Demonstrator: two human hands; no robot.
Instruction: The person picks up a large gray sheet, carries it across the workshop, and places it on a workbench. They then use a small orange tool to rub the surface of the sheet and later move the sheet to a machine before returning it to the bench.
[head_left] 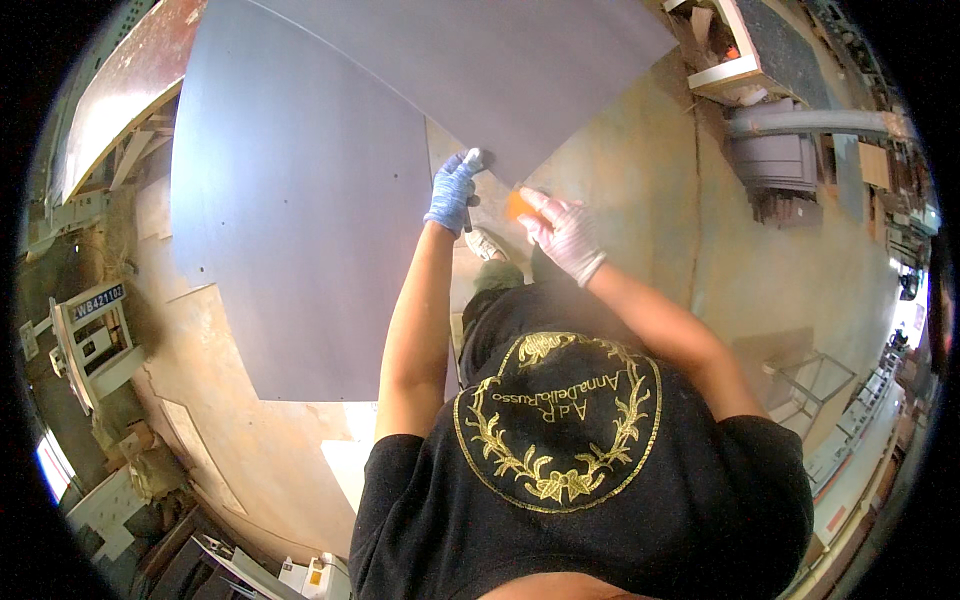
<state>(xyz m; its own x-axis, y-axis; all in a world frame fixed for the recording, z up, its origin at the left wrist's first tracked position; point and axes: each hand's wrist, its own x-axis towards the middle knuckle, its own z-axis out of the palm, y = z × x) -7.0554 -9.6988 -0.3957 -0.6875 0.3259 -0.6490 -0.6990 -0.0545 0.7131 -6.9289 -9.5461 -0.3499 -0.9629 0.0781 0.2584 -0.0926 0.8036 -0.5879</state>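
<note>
My left hand (453,192), in a blue knit glove, is closed beside the inner edge of a large grey panel (300,220). Something small and dark shows at its fingertips and below its palm; its kind is unclear. My right hand (570,232), in a pale glove, grips an orange object (519,205), perhaps a tool handle. A thin greyish strip seems to run from it toward the left fingertips. Just beyond both hands lies the near corner of a second grey panel (510,80).
My shoe (485,243) stands on the stained floor (640,180) under my hands. A white-edged wooden box (725,72) and a stack of grey boards (775,160) are at the far right. A metal frame (810,385) stands right. At left is a white-topped bench (125,90).
</note>
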